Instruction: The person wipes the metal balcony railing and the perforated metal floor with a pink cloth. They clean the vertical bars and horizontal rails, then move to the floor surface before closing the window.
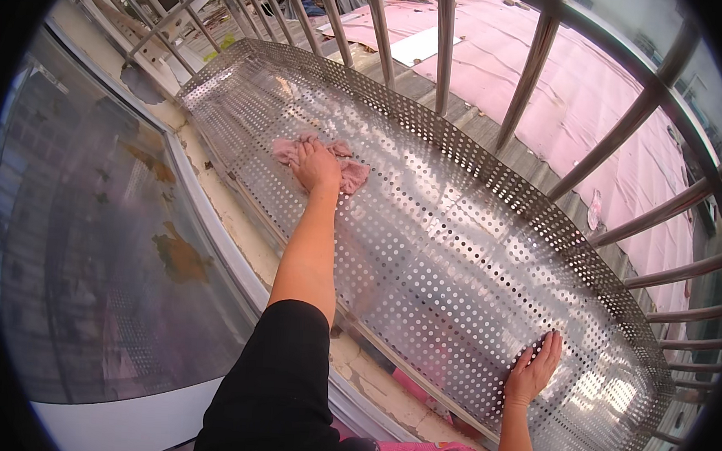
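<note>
Before me lies a long perforated metal tray point(449, 291) with a raised, hole-punched rim. My left hand point(316, 167) presses a crumpled pink cloth point(354, 175) onto the tray's floor, towards its far left end. The cloth spreads out on both sides of the fingers. Near the tray's right end, my right hand point(534, 369) rests on the perforated metal with its fingers extended and no object in it.
Metal railing bars point(443, 52) stand along the tray's far side. A framed glass window pane point(121, 243) is at the left, beside a worn sill point(210, 175) with peeling paint. Beyond the bars lies a roof with pink sheeting point(563, 107).
</note>
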{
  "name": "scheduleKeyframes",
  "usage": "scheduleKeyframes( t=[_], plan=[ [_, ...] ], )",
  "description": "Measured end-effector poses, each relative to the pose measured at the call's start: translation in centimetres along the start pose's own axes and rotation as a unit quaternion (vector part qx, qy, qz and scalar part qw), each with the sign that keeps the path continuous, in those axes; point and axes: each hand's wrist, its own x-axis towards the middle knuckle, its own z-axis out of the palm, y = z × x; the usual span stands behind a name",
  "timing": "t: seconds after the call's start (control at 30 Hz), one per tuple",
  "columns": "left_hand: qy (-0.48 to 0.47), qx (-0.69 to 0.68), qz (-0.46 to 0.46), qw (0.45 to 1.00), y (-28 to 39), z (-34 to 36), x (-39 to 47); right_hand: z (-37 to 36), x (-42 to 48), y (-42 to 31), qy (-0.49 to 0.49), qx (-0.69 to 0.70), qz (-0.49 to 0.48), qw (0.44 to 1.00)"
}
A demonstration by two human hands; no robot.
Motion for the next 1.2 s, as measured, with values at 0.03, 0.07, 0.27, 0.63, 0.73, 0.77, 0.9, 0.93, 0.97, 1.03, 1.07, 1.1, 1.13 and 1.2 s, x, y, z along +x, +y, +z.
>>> scheduleKeyframes(
  t=[0.03,0.07,0.27,0.63,0.73,0.77,0.9,0.93,0.97,1.03,1.07,1.1,1.13,1.2],
  plan=[
    [0.005,-0.016,0.033,0.999,1.1,0.4,0.2,0.0,0.0,-0.2,0.000,-0.001,-0.001,1.000],
    [0.009,-0.032,0.067,0.997,2.3,0.9,0.1,0.0,0.0,-0.2,-0.001,-0.002,-0.002,1.000],
    [0.028,-0.205,0.424,0.882,6.8,-0.2,0.3,0.5,-0.2,0.8,-0.005,-0.016,-0.015,1.000],
    [-0.003,0.020,0.133,0.991,0.8,3.5,13.2,0.2,0.1,0.6,-0.024,-0.001,-0.009,1.000],
    [0.037,0.078,0.068,0.994,-3.2,3.6,13.7,0.3,0.1,0.8,-0.024,-0.002,-0.019,1.000],
    [0.031,0.088,0.053,0.994,-4.3,3.6,13.3,0.2,0.1,0.8,-0.026,0.001,-0.016,1.000],
    [0.019,0.129,0.003,0.992,-7.2,2.6,10.8,0.1,0.0,0.6,-0.019,0.001,-0.019,1.000],
    [0.016,0.141,-0.010,0.990,-7.9,2.4,10.0,0.1,0.0,0.8,-0.018,-0.002,-0.025,1.000],
    [0.016,0.151,-0.033,0.988,-8.8,2.3,9.1,0.3,-0.1,1.0,-0.013,0.002,-0.031,0.999],
    [0.014,0.167,-0.076,0.983,-9.9,2.0,7.2,0.2,-0.1,1.0,-0.014,0.000,-0.035,0.999],
    [0.005,0.169,-0.083,0.982,-10.1,1.5,6.0,0.2,-0.2,1.0,-0.014,-0.001,-0.037,0.999],
    [-0.004,0.172,-0.090,0.981,-10.3,0.9,4.6,0.2,-0.3,1.2,-0.010,-0.001,-0.041,0.999],
    [-0.014,0.175,-0.098,0.980,-10.6,0.4,3.3,0.2,-0.3,1.4,-0.002,-0.004,-0.043,0.999],
    [-0.004,0.154,-0.119,0.981,-11.1,-0.2,0.2,0.0,-0.5,1.3,0.003,-0.001,-0.053,0.999]
  ],
)
